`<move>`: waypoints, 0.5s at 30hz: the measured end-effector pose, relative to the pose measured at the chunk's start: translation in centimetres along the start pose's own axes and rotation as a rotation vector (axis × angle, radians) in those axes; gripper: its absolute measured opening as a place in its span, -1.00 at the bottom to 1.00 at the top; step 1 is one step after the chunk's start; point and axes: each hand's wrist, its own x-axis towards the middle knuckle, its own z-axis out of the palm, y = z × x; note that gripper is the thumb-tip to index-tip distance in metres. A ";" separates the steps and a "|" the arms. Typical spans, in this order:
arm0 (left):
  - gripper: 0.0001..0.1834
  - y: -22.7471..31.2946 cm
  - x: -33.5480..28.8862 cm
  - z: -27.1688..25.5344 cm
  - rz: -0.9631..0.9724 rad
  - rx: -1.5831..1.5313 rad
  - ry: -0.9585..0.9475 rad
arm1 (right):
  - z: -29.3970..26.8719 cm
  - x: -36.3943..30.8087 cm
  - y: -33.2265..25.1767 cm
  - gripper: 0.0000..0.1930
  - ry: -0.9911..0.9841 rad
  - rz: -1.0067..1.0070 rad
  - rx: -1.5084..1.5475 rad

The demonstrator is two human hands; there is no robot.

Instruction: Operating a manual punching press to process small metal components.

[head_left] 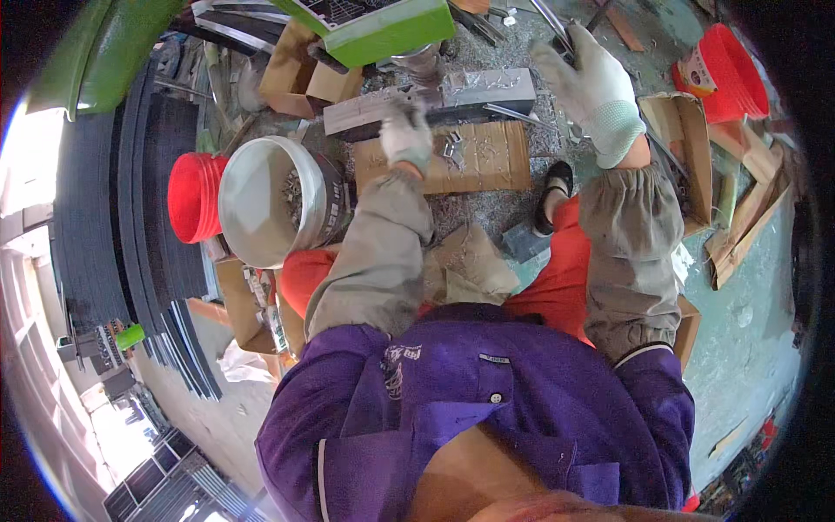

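Note:
My left hand point(405, 137), in a pale work glove, is over the near edge of a grey metal block point(365, 111) on the machine's bed. Motion smears its fingers, so I cannot make out whether it holds anything. Just right of it, small shiny metal pieces point(453, 144) lie on a flat cardboard sheet point(496, 157) strewn with shavings. My right hand point(603, 91), also gloved, is raised at the right with thumb and fingers apart. A shiny metal rod point(551, 23) runs into the gap between them; a firm grip on it does not show.
A green machine head point(391, 35) with a metal spindle point(421, 65) overhangs the block. At left stand a white bucket point(261, 200) and a red bucket point(193, 198). Cardboard boxes point(683, 157) and another red bucket point(726, 74) stand at right. Dark lengths of stock point(87, 217) are stacked far left.

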 end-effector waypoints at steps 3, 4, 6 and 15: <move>-0.71 1.0 0.5 -2.8 -0.161 -0.290 -0.033 | -0.6 -0.4 0.9 -0.48 -0.058 0.063 0.002; -0.71 1.2 0.5 -3.1 -0.132 -0.264 0.011 | -0.8 -0.4 0.9 -0.50 -0.050 0.086 0.012; -0.73 -0.9 0.5 -1.5 -0.093 -0.236 0.095 | -0.5 -0.2 -0.3 -0.52 -0.046 0.072 0.051; -0.69 3.3 0.2 0.3 -0.245 -0.372 -0.031 | 0.2 -0.3 1.3 -0.50 -0.101 0.056 0.171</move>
